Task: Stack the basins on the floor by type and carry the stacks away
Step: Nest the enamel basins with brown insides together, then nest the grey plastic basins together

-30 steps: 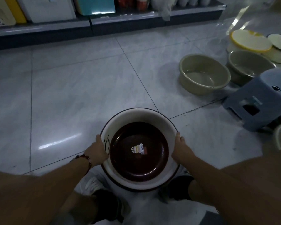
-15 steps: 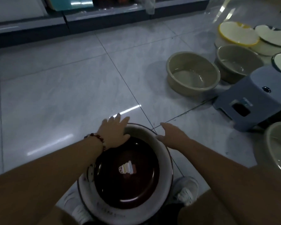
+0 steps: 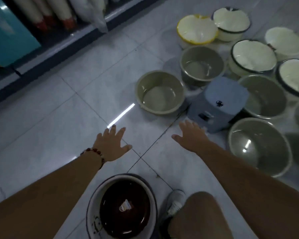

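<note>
A white dark-rimmed basin (image 3: pixel 150 188) with a dark brown basin (image 3: pixel 124 209) nested inside sits on the floor between my feet. My left hand (image 3: pixel 110 144) and my right hand (image 3: pixel 191 137) stretch out above the tiles with fingers spread, holding nothing. Ahead lies an olive-grey basin (image 3: pixel 160 93), with another olive-grey basin (image 3: pixel 202 65) behind it. Two larger grey basins (image 3: pixel 259 147) (image 3: pixel 264 95) lie to the right. Several white enamel basins, one with a yellow rim (image 3: pixel 196 30) and one with a dark rim (image 3: pixel 253 56), fill the far right.
A grey-blue plastic stool (image 3: pixel 217 102) stands just beyond my right hand among the basins. A low dark shelf (image 3: pixel 59 47) with goods runs along the far left. My white shoe (image 3: pixel 175 202) and knee are beside the nested basins. Pale glossy tiles cover the floor.
Both hands have let go of the nested basins, which now rest on the floor near my feet. The hands have moved forward toward the olive basins, and the view has swung right.
</note>
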